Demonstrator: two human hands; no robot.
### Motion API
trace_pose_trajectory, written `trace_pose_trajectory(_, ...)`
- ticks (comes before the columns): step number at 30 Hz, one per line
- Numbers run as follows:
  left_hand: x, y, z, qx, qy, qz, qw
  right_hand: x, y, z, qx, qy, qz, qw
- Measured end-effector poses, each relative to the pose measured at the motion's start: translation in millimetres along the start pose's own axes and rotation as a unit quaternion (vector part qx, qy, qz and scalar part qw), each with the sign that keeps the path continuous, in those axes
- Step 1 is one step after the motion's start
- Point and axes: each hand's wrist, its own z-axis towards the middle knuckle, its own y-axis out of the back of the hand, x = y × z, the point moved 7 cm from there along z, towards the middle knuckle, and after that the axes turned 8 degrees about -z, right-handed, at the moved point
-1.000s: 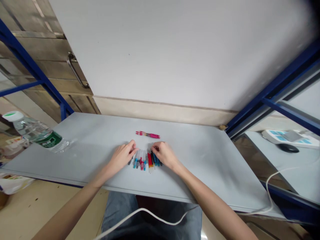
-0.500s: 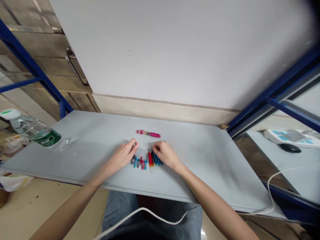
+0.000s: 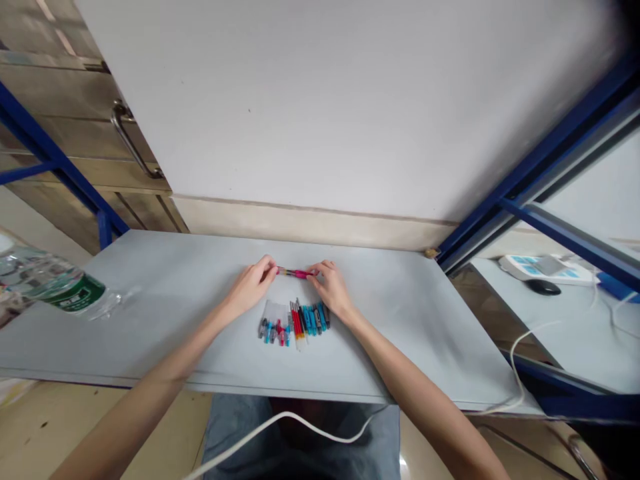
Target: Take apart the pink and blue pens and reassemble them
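Observation:
Slim pink pens [image 3: 299,273] lie crosswise between my hands; I cannot tell whether they touch the table. My left hand [image 3: 251,288] pinches their left end. At the right end, my right hand [image 3: 330,288] has its thumb and fingers closed on the pink part. Closer to me sits a row of disassembled pen parts. On its left are clear pen barrels [image 3: 274,323] with grey, blue and red sections. Red and black refills [image 3: 298,321] are in the middle. Blue and grey pen pieces [image 3: 316,320] line the right side.
The pale grey table [image 3: 200,267] runs along a white wall. A water bottle [image 3: 70,290] stands at its left. Blue frame bars [image 3: 535,160] rise at the right, by a black mouse [image 3: 543,287] on another surface. A white cable [image 3: 300,421] crosses my lap.
Both hands have moved away from me, from beside the pen parts to the two ends of the pink pens, and closed on them. The camera view has shifted slightly.

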Motion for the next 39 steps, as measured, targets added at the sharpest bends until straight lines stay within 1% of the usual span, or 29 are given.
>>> trace_pose_trajectory(3, 2, -3.5, 30, -0.020, -0.034, -0.022, 0.999, -6, -10, 9, 0.010, 0.012, -0.004, 1.000)
trace_pose_trajectory(5, 6, -8.7, 40, -0.039, -0.058, -0.016, 0.997, -6, -14, 13, 0.017, 0.020, -0.008, 1.000)
trace_pose_trajectory(8, 12, -20.7, 40, -0.042, -0.107, 0.022, 0.993, -8, -17, 15, 0.021, 0.020, -0.010, 1.000)
trace_pose_trajectory(12, 18, -37.9, 27, 0.018, -0.154, 0.132, 0.979, -14, -15, 15, 0.024, 0.018, -0.008, 1.000)
trace_pose_trajectory(16, 14, -42.0, 21, 0.044, -0.163, 0.181, 0.969, -16, -14, 13, 0.036, 0.022, -0.007, 0.999)
trace_pose_trajectory(20, 9, -45.0, 21, 0.052, -0.162, 0.200, 0.965, -14, -13, 11, 0.038, 0.020, -0.010, 0.999)
trace_pose_trajectory(28, 16, -47.3, 21, 0.054, -0.140, 0.194, 0.969, -17, -9, 8, 0.024, 0.011, -0.018, 1.000)
trace_pose_trajectory(31, 18, -50.0, 21, 0.063, -0.132, 0.185, 0.972, -16, -7, 6, 0.023, 0.016, -0.020, 0.999)
trace_pose_trajectory(35, 20, -54.7, 20, 0.080, -0.135, 0.149, 0.976, -14, -6, 5, 0.030, 0.025, -0.008, 0.999)
trace_pose_trajectory(39, 22, -54.5, 21, 0.081, -0.138, 0.110, 0.981, -12, -4, 5, 0.029, 0.035, -0.006, 0.999)
